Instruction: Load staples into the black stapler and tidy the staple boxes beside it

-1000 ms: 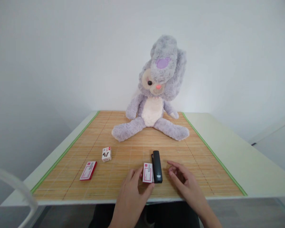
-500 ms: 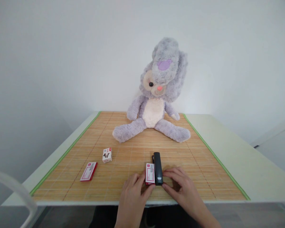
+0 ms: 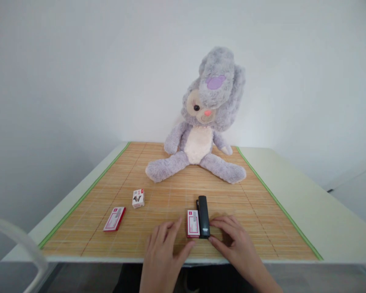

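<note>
A black stapler (image 3: 203, 216) lies lengthwise on the bamboo mat, close to the table's front edge. Snug along its left side is a small white and red box (image 3: 193, 224). My left hand (image 3: 163, 250) is open just left of this box, its fingers spread and apart from it, with the thumb near the box's lower corner. On the other side, my right hand (image 3: 236, 241) rests with thumb and fingers parted, fingertips at the stapler's right edge and near end. It does not wrap round the stapler.
A similar red and white box (image 3: 114, 219) lies at the left of the mat (image 3: 158, 248), with a smaller white box (image 3: 138, 198) beyond it. A grey plush rabbit (image 3: 198, 142) sits at the back against the wall. A blurred pale curved bar (image 3: 21, 240) crosses the lower left.
My left hand has let go of the box beside the stapler and drawn back left, its fingers spreading. My right hand stays at the stapler. The view has shifted slightly.
</note>
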Demonstrator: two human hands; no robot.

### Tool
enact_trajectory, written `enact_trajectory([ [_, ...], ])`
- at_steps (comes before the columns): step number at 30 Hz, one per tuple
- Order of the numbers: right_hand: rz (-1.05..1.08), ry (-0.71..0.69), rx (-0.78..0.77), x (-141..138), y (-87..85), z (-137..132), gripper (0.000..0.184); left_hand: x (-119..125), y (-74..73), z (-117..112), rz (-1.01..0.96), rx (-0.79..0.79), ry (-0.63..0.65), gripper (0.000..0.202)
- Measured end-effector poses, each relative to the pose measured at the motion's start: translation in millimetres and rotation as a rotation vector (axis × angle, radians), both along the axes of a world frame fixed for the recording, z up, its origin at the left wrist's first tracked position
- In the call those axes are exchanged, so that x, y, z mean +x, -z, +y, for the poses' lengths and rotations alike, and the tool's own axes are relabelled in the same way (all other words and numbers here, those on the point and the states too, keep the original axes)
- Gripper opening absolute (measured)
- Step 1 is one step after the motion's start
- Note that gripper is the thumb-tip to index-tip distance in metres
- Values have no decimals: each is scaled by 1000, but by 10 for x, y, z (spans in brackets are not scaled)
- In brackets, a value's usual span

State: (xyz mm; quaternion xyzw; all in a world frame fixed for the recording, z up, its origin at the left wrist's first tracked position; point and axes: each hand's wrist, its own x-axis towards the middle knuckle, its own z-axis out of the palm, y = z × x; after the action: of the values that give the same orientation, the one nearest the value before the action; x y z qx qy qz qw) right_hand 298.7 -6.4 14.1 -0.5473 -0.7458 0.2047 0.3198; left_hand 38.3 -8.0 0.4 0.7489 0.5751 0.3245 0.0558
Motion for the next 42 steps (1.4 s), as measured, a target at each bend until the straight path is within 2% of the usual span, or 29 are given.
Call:
enact_trajectory([
  [2,1,15,-6,9,17,-1,33,-241,-40,61,27,74,-106,52],
  [5,-5,27,-7,22,46,3,34,-676,-113,169,88,113,-382,49],
  [7,-10,25,-6,27,61,8,33,-954,-148,226,141,40,-594,53],
  [9,-14,20,-7,28,67,12,33,-1187,-163,265,185,-74,-728,59],
  [12,-13,16,-8,24,61,11,33,-1411,-157,292,213,-213,-714,60],
  [14,-6,23,-4,18,53,8,33,-1454,-148,291,214,-237,-670,55],
  [16,-1,32,-1,13,46,4,33,-1399,-144,272,210,-205,-658,52],
  [19,-3,40,-6,11,46,2,32,-1139,-152,209,173,-106,-627,53],
  [24,-12,48,-3,18,71,6,32,-437,-173,93,8,45,-361,44],
  [27,-6,33,0,18,76,5,33,-42,-164,68,-39,48,-220,42],
  [30,0,24,7,19,71,4,32,230,-141,77,-55,21,-142,46],
  [35,2,2,19,33,73,19,30,396,-120,99,-59,-4,-126,42],
  [40,-8,-1,14,38,76,23,31,339,-133,44,-96,-43,-64,69],
  [42,-10,0,13,37,73,18,34,289,-128,18,-118,-61,-52,68],
])
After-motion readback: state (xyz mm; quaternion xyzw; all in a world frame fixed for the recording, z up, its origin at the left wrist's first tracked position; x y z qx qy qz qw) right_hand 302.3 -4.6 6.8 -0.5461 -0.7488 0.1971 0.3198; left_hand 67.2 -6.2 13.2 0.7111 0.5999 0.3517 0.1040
